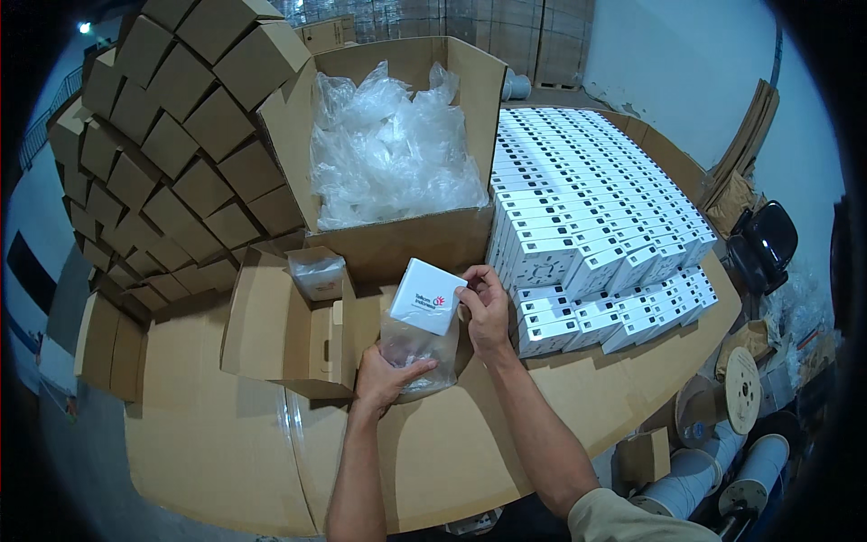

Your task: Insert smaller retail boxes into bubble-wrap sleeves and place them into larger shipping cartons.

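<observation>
A small white box [426, 291] with red and black print sits tilted, its lower part inside a clear plastic bag [417, 354]. My left hand [383, 376] is closed on the bag from below left, thumb across its front. At the box's upper right corner, my right hand [486, 312] pinches the edge between thumb and fingers. Just left of my left hand stands an open brown carton [271, 327], with a plastic-wrapped thing [318, 275] at its far end. Behind, a large open cardboard box [397, 237] is heaped with clear plastic bags [393, 149].
Rows of stacked white boxes [546, 257] cover the table's right side. A tall pile of brown cartons [167, 149] rises at the left. Cardboard covers the tabletop [208, 425]. On the floor at right are cable reels [742, 390] and a black chair [766, 237].
</observation>
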`<state>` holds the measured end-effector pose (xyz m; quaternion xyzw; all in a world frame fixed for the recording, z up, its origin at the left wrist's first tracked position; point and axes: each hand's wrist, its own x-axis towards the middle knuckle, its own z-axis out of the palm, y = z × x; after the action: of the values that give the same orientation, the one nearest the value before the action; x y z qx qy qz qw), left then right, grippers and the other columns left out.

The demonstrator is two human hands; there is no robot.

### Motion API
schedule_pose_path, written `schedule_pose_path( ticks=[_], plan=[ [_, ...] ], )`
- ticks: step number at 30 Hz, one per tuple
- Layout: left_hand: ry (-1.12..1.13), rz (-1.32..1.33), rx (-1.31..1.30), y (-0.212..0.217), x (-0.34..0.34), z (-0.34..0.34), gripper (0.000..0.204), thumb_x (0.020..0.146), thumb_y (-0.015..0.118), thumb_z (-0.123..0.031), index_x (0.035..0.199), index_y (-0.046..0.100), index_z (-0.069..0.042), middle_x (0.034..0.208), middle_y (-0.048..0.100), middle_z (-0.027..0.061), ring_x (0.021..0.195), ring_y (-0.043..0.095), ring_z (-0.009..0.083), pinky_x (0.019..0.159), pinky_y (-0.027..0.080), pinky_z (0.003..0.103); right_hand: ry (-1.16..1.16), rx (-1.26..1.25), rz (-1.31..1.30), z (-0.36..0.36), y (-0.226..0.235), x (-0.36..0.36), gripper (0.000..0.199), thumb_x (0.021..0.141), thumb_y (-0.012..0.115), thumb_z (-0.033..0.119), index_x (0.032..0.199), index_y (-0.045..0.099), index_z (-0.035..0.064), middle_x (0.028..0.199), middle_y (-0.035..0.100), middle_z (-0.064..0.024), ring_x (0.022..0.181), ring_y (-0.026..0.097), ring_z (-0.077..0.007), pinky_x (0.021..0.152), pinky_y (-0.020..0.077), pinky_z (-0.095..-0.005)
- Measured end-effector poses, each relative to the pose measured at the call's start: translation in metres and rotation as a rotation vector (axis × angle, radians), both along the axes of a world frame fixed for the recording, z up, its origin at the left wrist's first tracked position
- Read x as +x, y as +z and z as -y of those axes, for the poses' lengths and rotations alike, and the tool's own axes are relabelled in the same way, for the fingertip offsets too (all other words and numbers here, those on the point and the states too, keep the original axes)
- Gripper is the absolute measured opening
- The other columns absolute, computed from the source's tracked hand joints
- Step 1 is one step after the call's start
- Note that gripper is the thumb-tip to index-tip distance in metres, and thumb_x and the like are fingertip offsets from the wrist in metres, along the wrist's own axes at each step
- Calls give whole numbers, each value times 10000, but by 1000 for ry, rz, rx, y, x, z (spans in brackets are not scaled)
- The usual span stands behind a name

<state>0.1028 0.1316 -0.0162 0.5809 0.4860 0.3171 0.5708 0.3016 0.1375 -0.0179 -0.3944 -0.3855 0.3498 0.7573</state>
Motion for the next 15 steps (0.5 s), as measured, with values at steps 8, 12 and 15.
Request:
schedule_pose_path(
  ticks=[8,12,15],
  plan=[
    [-42,13,18,1,-1,0,590,677,938,-204,1148,664,21,1058,722,104,947,675,179,859,543,336,93,-61,6,4,5,-4,199,865,615,-8,1040,547,58,912,541,4,871,530,-82,799,421,-229],
    [-12,113,42,-5,3,0,541,714,921,-213,1137,670,11,1046,722,92,925,677,172,856,543,324,113,-42,63,1,-1,-3,206,838,614,-11,1019,543,57,908,543,8,846,519,-80,780,410,-234],
    [40,121,-8,7,7,3,430,806,863,-246,1105,684,7,991,720,69,878,655,138,817,533,309,153,-78,65,1,-5,-1,193,838,603,-2,1010,540,56,918,549,7,842,515,-78,777,410,-236]
  ],
)
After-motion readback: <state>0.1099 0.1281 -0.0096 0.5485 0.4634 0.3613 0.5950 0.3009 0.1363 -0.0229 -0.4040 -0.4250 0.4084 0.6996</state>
